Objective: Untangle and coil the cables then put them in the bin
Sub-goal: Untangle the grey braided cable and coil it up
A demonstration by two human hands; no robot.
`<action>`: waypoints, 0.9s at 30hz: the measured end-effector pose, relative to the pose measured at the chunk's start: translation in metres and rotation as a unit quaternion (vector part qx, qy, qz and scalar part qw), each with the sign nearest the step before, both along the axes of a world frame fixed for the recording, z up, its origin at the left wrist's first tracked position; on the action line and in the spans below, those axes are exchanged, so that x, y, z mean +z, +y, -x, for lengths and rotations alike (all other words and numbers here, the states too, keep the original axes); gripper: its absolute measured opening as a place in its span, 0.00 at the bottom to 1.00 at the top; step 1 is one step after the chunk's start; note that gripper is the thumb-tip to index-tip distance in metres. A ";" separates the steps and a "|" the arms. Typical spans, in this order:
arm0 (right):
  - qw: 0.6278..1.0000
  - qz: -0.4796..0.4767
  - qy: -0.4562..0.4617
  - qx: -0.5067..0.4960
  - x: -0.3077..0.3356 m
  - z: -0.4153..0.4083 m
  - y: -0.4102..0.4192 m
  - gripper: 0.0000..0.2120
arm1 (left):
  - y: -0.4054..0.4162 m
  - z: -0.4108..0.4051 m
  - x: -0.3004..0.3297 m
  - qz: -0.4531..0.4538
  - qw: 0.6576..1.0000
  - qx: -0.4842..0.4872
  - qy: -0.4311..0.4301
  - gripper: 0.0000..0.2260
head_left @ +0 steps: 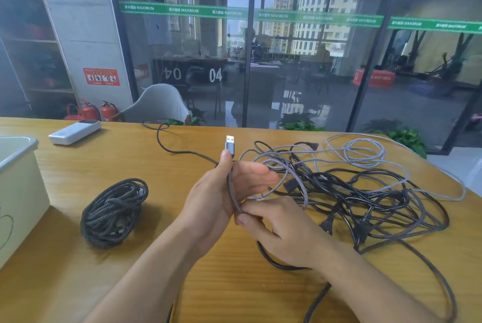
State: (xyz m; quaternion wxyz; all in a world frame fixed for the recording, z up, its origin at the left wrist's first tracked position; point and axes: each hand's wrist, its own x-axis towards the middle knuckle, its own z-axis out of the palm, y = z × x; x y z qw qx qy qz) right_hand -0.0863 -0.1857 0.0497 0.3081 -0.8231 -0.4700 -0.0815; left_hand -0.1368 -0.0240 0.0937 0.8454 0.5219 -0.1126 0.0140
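Coiling has begun at frame centre: left hand [221, 192] thumb-pins the plug [230, 144] end, right hand [281, 228] pinches the cable [230, 192]. Next, wrap loops, freeing it from the tangle [365, 192].

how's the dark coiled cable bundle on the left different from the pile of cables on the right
The dark braided coiled cable bundle is wound into a compact ring; the loose pile of black and grey cables sprawls in tangled loops. The bundle is one dark colour; the pile mixes black and pale grey. Both lie on the wooden table.
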 end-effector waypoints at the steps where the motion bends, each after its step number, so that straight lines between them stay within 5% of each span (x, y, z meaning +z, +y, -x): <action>1: 1.000 0.009 -0.017 -0.005 0.002 -0.001 -0.002 0.18 | 0.000 0.000 0.001 0.008 1.000 -0.008 0.007 0.29; 9: 0.965 0.081 -0.227 -0.104 0.013 -0.042 -0.028 0.21 | 0.009 0.002 0.012 0.016 1.000 0.008 0.010 0.25; 17: 0.928 0.146 -0.237 -0.246 0.037 -0.039 -0.045 0.19 | 0.020 0.002 0.006 -0.160 0.987 -0.010 0.000 0.26; 20: 0.934 0.053 -0.161 -0.313 0.041 -0.025 -0.039 0.15 | 0.013 -0.001 -0.002 -0.242 0.970 -0.011 -0.011 0.27; 24: 0.952 -0.161 0.084 -0.248 0.036 -0.014 -0.024 0.17 | 0.000 -0.003 -0.013 -0.280 0.960 -0.006 -0.006 0.28; 27: 0.901 -0.289 0.286 -0.151 0.037 -0.004 -0.011 0.18 | -0.004 -0.008 -0.020 -0.274 0.962 0.021 0.001 0.28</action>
